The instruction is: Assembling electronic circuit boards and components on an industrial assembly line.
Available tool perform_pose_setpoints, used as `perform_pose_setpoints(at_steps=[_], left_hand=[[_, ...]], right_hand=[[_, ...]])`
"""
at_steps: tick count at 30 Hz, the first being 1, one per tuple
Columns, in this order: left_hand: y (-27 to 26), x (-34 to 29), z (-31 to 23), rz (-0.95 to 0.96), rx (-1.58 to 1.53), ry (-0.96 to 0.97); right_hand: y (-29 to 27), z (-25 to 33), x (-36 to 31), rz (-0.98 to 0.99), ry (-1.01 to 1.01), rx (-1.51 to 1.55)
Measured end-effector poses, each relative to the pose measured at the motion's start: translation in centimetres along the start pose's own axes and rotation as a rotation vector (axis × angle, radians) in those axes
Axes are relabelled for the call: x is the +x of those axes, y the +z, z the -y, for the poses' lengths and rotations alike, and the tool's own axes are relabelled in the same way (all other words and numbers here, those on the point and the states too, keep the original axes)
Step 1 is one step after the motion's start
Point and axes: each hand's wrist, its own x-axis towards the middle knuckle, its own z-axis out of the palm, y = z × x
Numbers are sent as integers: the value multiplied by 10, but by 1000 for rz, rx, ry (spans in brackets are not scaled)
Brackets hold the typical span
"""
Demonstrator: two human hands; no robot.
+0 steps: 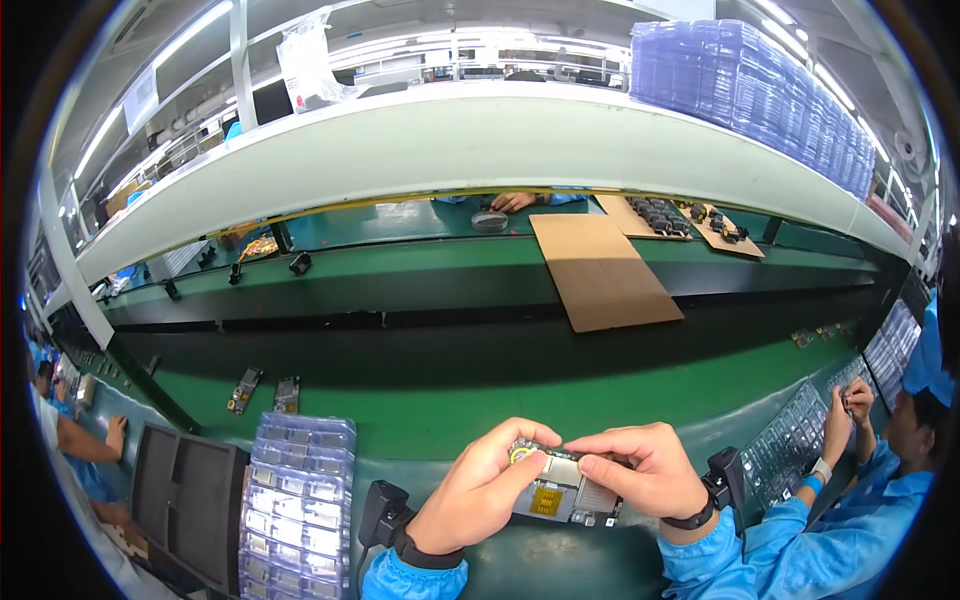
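Just above the near edge of the bench, both my hands grip a circuit board [548, 502] that has silver metal shields and a yellow patch. My left hand [478, 498] pinches its left end, with the thumb on the upper face near a round yellow-rimmed part. On the opposite side, my right hand [648, 474] has its thumb pressed on a silver shield, fingers curled behind the board. Each wrist wears a dark band with a small black device. Left of my hands lies a clear plastic tray [297, 500] of boxy metallic parts.
Two circuit boards [243, 390] lie on the green belt. A black compartment tray [185, 495] stands at left. Cardboard [605, 275] overhangs the far belt edge, below a white shelf [480, 135] carrying stacked plastic trays [745, 95]. Co-workers' hands [848, 405] are busy right, left and across.
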Motion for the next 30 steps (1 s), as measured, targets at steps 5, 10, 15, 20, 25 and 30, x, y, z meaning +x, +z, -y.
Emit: perform_pose_setpoints(at_steps=[5,10,15,20,25,30], left_hand=[[0,5,-1,-19,93,-11],[-6,0,7,-84,149,46],[-2,34,39,-197,447,207],[-44,74,114,-410,497,182],[-69,85,152,-406,-101,5],[-63,101,163,-426,-182,-33]], right_hand=[[0,-6,1,-22,19,63],[6,-10,8,22,-23,9],[6,-27,22,-134,-248,-536],[8,-64,47,76,-350,-765],[11,-126,64,40,-345,-768],[6,-155,69,-47,-485,-763]])
